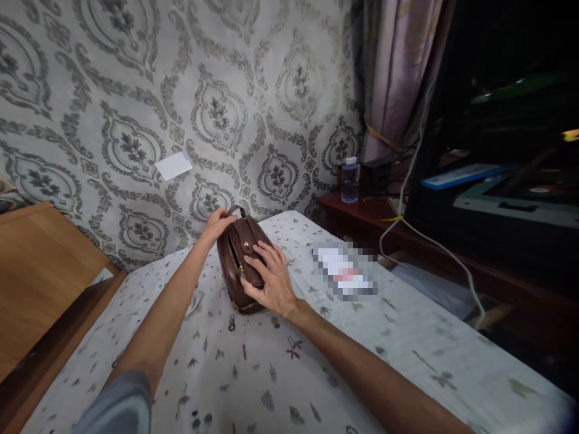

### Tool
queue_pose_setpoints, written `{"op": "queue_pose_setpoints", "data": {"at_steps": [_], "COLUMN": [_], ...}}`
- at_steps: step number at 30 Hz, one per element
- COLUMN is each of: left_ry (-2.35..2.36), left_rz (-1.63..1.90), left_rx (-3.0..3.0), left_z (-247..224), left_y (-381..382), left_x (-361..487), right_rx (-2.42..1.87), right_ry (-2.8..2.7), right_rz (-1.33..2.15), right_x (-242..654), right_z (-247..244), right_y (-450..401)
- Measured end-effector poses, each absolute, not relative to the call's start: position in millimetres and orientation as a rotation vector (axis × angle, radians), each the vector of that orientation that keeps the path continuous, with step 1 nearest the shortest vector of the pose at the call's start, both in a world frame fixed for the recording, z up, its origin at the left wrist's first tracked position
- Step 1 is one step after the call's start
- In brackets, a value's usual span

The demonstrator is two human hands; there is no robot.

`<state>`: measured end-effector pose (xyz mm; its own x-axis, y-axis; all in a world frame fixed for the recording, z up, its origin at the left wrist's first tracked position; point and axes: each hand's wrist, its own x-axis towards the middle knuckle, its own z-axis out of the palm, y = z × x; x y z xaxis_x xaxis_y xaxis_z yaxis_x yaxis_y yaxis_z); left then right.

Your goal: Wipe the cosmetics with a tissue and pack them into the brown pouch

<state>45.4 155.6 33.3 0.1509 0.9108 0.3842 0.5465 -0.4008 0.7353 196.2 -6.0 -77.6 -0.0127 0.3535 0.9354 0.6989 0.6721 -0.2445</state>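
Note:
A small brown leather handbag (253,232) with a short top handle and a flap with a metal stud stands on the patterned bedsheet (235,374). Its gold-toned zipper shows a dark, partly open gap on the left. My left hand (218,225) is closed on the bag's upper left end, beside the handle; some of its fingertips are hidden. Spread over the front is my right hand (274,278), its fingers apart and touching the leather. The thumb and index finger lie on either side of the zipper; whether they touch the pull is unclear.
A blurred-out flat item (344,271) lies on the bed to the right. Beyond it, a clear bottle (350,181) stands on a dark red table (328,205). A white cable (409,172) hangs at the bed's right side. Wooden furniture (45,271) borders the left.

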Motion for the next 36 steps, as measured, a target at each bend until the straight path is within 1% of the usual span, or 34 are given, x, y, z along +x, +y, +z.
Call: {"op": "queue_pose_setpoints", "data": {"at_steps": [6, 12, 21, 24, 27, 30, 36], "left_ry": [1.442, 1.481, 1.142, 1.085, 1.266, 1.469, 1.527], "left_rz": [1.056, 1.067, 0.919, 0.972, 1.051, 1.023, 1.013], "left_rx": [2.23, 2.306, 2.343, 2.298, 2.373, 2.416, 2.415], "left_z": [44.2, 43.1, 43.7, 45.4, 45.7, 44.4, 41.4], "left_y": [172.9, 171.3, 134.7, 131.1, 135.5, 139.8, 133.6], "left_x": [72.3, 76.7, 70.1, 65.2, 51.3, 33.1, 19.9], "right_rx": [-0.862, -0.902, -0.932, -0.921, -0.89, -0.889, -0.887], "right_ry": [-1.616, -1.627, -1.648, -1.649, -1.629, -1.618, -1.621], "right_rz": [-0.366, -0.334, -0.314, -0.32, -0.327, -0.317, -0.296], "right_x": [196.1, 195.4, 197.4, 198.0, 197.8, 196.8, 196.6], "right_z": [-77.8, -78.2, -77.6, -77.2, -75.9, -74.5, -74.4], "right_y": [-8.1, -7.2, -7.4, -7.6, -8.1, -8.7, -9.0]}}
